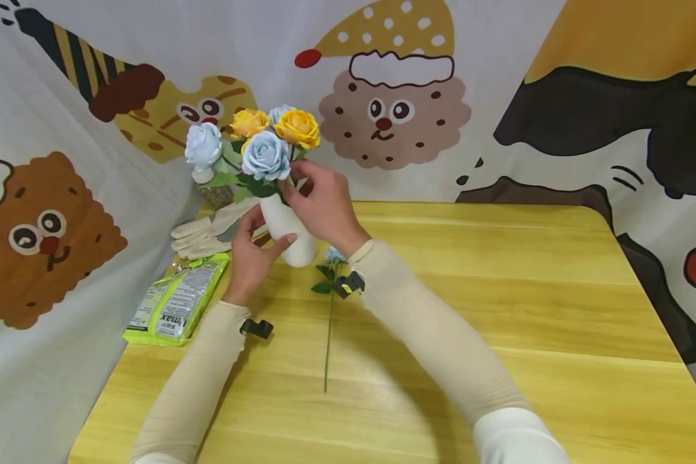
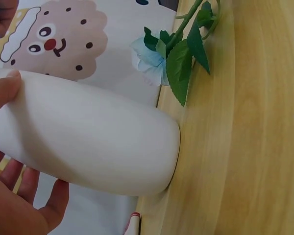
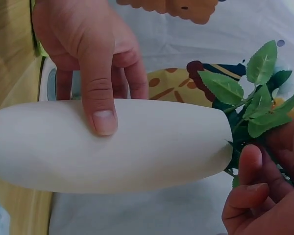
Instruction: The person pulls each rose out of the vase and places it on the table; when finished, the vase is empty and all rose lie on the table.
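A white vase [image 1: 294, 243] stands on the table with blue roses [image 1: 265, 156] and yellow roses [image 1: 299, 129] in its mouth. My left hand [image 1: 254, 259] grips the vase's side, its thumb [image 3: 105, 120] in front and the other fingers behind. At the vase mouth, my right hand [image 1: 326, 207] pinches among the stems under the blooms; green leaves [image 3: 264, 105] partly cover its fingertips. The exact stem held is hidden. To the right of the vase, a single blue rose [image 2: 151, 62] lies on the table, its long green stem [image 1: 328, 335] pointing toward me.
Left of the vase are pale work gloves [image 1: 200, 237] and a green-and-silver packet [image 1: 176, 303]. A jar-like container [image 1: 216, 194] stands behind them, partly hidden by leaves. The wooden table [image 1: 499, 290] meets a cartoon-printed cloth [image 1: 493, 167] at the back.
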Demonstrator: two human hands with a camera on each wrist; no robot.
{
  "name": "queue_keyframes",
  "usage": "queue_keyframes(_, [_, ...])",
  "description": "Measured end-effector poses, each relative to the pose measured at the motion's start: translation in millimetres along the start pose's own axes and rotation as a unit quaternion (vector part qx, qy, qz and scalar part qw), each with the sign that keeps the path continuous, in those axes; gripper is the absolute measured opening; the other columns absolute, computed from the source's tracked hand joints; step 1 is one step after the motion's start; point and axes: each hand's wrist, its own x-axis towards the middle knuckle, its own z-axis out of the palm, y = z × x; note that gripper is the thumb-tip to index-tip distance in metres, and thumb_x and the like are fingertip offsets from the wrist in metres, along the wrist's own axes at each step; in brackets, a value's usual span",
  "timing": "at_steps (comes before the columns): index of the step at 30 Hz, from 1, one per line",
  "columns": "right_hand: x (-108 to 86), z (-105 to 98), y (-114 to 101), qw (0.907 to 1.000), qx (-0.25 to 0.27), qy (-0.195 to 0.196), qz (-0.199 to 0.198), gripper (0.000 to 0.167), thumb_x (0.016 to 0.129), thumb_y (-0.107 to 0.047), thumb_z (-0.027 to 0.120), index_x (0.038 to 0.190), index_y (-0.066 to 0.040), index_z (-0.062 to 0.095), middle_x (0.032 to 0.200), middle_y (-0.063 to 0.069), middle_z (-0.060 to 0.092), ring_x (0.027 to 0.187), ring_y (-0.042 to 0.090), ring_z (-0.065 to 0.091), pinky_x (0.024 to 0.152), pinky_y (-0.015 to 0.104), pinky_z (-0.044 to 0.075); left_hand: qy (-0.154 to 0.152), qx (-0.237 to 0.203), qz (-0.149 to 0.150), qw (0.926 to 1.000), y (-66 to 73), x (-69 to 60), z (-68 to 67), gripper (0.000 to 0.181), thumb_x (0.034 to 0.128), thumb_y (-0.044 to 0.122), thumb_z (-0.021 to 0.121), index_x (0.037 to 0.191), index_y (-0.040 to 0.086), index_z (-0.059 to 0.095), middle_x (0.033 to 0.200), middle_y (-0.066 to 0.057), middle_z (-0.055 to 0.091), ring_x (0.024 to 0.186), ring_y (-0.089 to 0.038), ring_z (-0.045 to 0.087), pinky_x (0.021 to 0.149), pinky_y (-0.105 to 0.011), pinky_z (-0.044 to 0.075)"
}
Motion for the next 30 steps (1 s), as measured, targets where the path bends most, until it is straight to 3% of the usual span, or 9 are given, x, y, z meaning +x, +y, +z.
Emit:
queue_keyframes(5, [3.4, 1.0, -1.4, 0.9996, 0.002, 0.002, -0.027, 0.012, 0.101, -0.012, 0.070, 0.111, -0.007, 0.074, 0.106, 0.005, 0.077, 0.082, 0.016, 0.067, 0.072, 0.022, 0.052, 0.005, 0.001, -0.006, 1.0000, 7.5, 0.0, 0.7, 0.075, 0.0868, 0.005, 0.087, 0.153, 0.005, 0.051, 0.144, -0.016, 0.059, 0.131, -0.027, 0.058, 0.110, -0.057, 0.051])
queue_keyframes(12, [3.5, -0.4, -5.0, 0.9984, 0.016, 0.019, -0.050, 0.012, 0.104, -0.011, 0.065, 0.115, -0.006, 0.066, 0.107, 0.007, 0.075, 0.098, 0.016, 0.069, 0.087, 0.033, 0.058, 0.007, 0.020, -0.017, 0.9996, 22.8, -8.2, 0.1, 0.074, 0.0872, 0.008, 0.087, 0.153, 0.008, 0.051, 0.144, -0.015, 0.060, 0.130, -0.025, 0.059, 0.104, -0.034, 0.056])
queue_keyframes(15, [3.6, -3.3, -7.2, 0.9971, 0.007, 0.040, -0.064, 0.015, 0.105, -0.013, 0.066, 0.118, -0.005, 0.066, 0.102, 0.008, 0.074, 0.098, 0.018, 0.070, 0.082, 0.035, 0.059, 0.006, 0.023, -0.013, 0.9996, 19.2, -8.0, -0.5, 0.074, 0.0879, 0.008, 0.086, 0.153, 0.007, 0.051, 0.143, -0.015, 0.060, 0.130, -0.025, 0.059, 0.103, -0.033, 0.056])
queue_keyframes(19, [3.5, -8.1, -10.1, 0.9934, 0.007, 0.079, -0.082, 0.016, 0.104, -0.015, 0.069, 0.115, -0.003, 0.071, 0.098, 0.010, 0.074, 0.095, 0.019, 0.070, 0.074, 0.027, 0.057, 0.006, 0.026, -0.009, 0.9996, 6.2, -3.4, -0.7, 0.074, 0.0880, 0.009, 0.087, 0.153, 0.008, 0.051, 0.143, -0.015, 0.060, 0.130, -0.025, 0.059, 0.106, -0.042, 0.056])
queue_keyframes(25, [2.8, -14.9, -11.2, 0.9801, 0.072, 0.138, -0.124, 0.015, 0.102, -0.009, 0.068, 0.113, 0.001, 0.070, 0.105, 0.015, 0.078, 0.096, 0.022, 0.074, 0.085, 0.026, 0.060, 0.008, 0.013, -0.005, 0.9999, -6.6, 1.4, -1.8, 0.077, 0.0845, 0.013, 0.091, 0.152, 0.014, 0.053, 0.142, -0.008, 0.062, 0.128, -0.020, 0.060, 0.106, -0.048, 0.055])
queue_keyframes(30, [1.0, -22.8, -10.9, 0.9622, 0.124, 0.187, -0.155, 0.013, 0.101, -0.003, 0.066, 0.108, 0.007, 0.065, 0.103, 0.022, 0.076, 0.090, 0.029, 0.076, 0.081, 0.029, 0.063, 0.004, 0.005, 0.005, 1.0000, -6.1, 1.6, -2.3, 0.078, 0.0841, 0.013, 0.091, 0.152, 0.016, 0.053, 0.142, -0.006, 0.062, 0.128, -0.018, 0.060, 0.105, -0.044, 0.055])
